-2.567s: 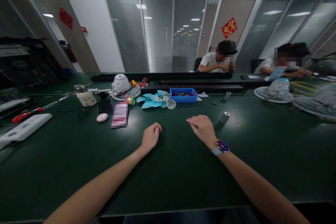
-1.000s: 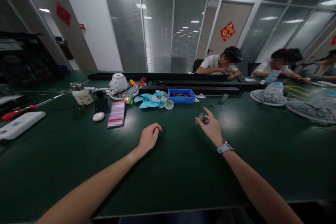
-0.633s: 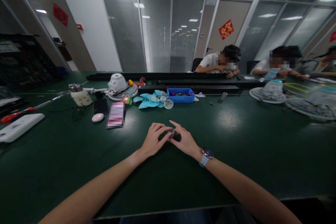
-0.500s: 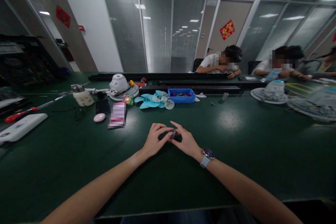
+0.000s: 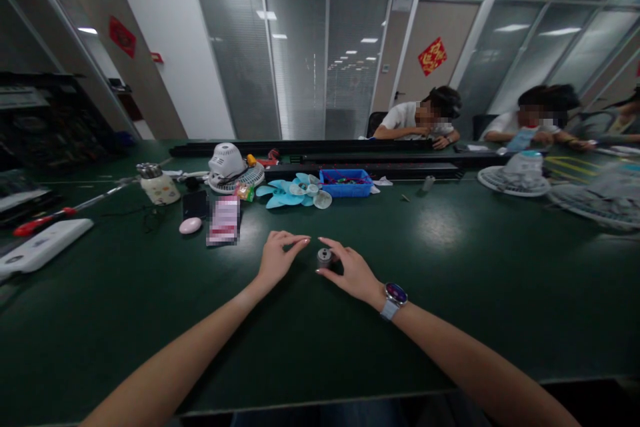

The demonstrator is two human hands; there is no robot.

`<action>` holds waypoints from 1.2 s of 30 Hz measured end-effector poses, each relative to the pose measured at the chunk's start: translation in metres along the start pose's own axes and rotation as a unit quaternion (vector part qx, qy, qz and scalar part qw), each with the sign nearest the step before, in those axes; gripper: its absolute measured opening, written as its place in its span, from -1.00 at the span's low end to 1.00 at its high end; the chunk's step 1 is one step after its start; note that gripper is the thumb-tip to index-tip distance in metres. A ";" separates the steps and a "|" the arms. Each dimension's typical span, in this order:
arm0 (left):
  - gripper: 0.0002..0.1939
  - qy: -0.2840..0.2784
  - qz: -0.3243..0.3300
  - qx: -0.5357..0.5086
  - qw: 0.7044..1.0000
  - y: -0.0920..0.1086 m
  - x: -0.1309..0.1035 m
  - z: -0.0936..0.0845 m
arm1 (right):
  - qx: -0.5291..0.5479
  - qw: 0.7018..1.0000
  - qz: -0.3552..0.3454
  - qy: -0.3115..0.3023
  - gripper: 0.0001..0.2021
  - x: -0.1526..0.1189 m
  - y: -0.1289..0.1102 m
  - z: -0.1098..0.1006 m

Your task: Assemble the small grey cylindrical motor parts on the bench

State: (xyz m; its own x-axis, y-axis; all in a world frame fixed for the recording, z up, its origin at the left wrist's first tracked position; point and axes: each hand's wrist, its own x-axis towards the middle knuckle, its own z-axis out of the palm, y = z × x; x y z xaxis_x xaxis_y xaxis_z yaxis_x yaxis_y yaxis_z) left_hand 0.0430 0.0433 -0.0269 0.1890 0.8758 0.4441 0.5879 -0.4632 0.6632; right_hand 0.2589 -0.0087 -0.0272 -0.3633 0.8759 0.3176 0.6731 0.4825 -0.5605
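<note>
A small cylindrical metal motor [image 5: 324, 258] stands upright on the green table, its round end with a dark centre facing up. Curled around its right side is my right hand [image 5: 354, 272], thumb at the near side and index finger at the far side. My left hand [image 5: 280, 257] is apart from the motor, to its left, with thumb and fingertips pinched together. Whatever may be between those fingertips is too small to make out. A watch [image 5: 396, 293] is on my right wrist.
Beyond my hands lie light-blue fan blades [image 5: 293, 192] and a blue bin [image 5: 346, 183] of small parts. A white fan housing [image 5: 226, 160], a pink-and-white packet [image 5: 225, 219], a pink oval object [image 5: 191, 225] and a bottle [image 5: 158, 185] are at left. People sit across the table.
My left hand has drawn back to the left, away from the motor. My right hand stays around the motor, which now shows plainly.
</note>
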 end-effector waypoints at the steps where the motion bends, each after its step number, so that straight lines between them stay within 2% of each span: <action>1: -0.75 -0.033 -0.013 0.019 0.999 -0.005 0.001 0.001 | 0.001 1.000 0.000 -0.002 -0.29 0.000 0.000 0.000; 4: -0.73 -0.104 -0.014 0.066 0.992 -0.014 0.000 0.007 | 0.010 1.000 -0.002 -0.008 -0.30 -0.001 -0.001 0.001; 8: -0.72 -0.130 -0.002 0.089 0.987 -0.012 -0.002 0.013 | 0.039 0.999 0.009 0.008 -0.34 -0.002 0.001 0.000; 11: -0.67 -0.140 -0.001 0.096 0.985 -0.009 -0.004 0.012 | 0.055 0.996 0.044 0.055 -0.38 -0.001 0.019 -0.011; 13: -0.64 -0.145 -0.001 0.100 0.984 -0.007 -0.005 0.010 | 0.017 0.990 0.086 0.111 -0.41 0.000 0.040 -0.026; 16: -0.61 -0.147 -0.001 0.103 0.984 -0.007 -0.005 0.008 | -0.101 0.961 0.159 0.200 -0.45 0.000 0.077 -0.058; 18: -0.59 -0.150 0.000 0.102 0.983 -0.008 -0.004 0.008 | -0.180 0.932 0.212 0.232 -0.50 -0.003 0.099 -0.079; 22: -0.57 -0.149 0.003 0.105 0.983 -0.010 -0.004 0.010 | -0.281 0.886 0.300 0.215 -0.56 -0.013 0.123 -0.104; 26: -0.52 -0.143 0.002 0.103 0.984 -0.009 -0.005 0.010 | -0.300 0.870 0.345 0.185 -0.60 -0.018 0.128 -0.107; 29: -0.50 -0.116 -0.011 0.086 0.989 -0.006 -0.005 0.010 | -0.323 0.862 0.326 0.216 -0.53 -0.017 0.120 -0.102; 31: -0.50 -0.083 -0.034 0.061 0.994 -0.005 -0.005 0.010 | -0.344 0.859 0.272 0.264 -0.45 -0.013 0.106 -0.092; 32: -0.51 -0.064 -0.049 0.046 0.996 -0.005 -0.005 0.011 | -0.344 0.867 0.231 0.276 -0.43 -0.010 0.096 -0.084; 34: -0.52 -0.030 -0.081 0.016 0.996 -0.005 -0.004 0.012 | -0.306 0.911 0.127 0.246 -0.47 -0.005 0.072 -0.063; 36: -0.56 -0.001 -0.103 -0.008 0.995 -0.006 -0.004 0.014 | -0.230 0.963 0.019 0.141 -0.51 0.000 0.044 -0.038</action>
State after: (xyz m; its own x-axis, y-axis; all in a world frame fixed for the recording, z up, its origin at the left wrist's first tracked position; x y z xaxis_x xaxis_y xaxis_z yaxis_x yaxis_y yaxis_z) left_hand 0.0497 0.0447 -0.0405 0.0670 0.9527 0.2964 0.6015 -0.2756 0.7498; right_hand 0.3131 0.0122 -0.0231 -0.1866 0.8245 0.5342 0.9202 0.3372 -0.1990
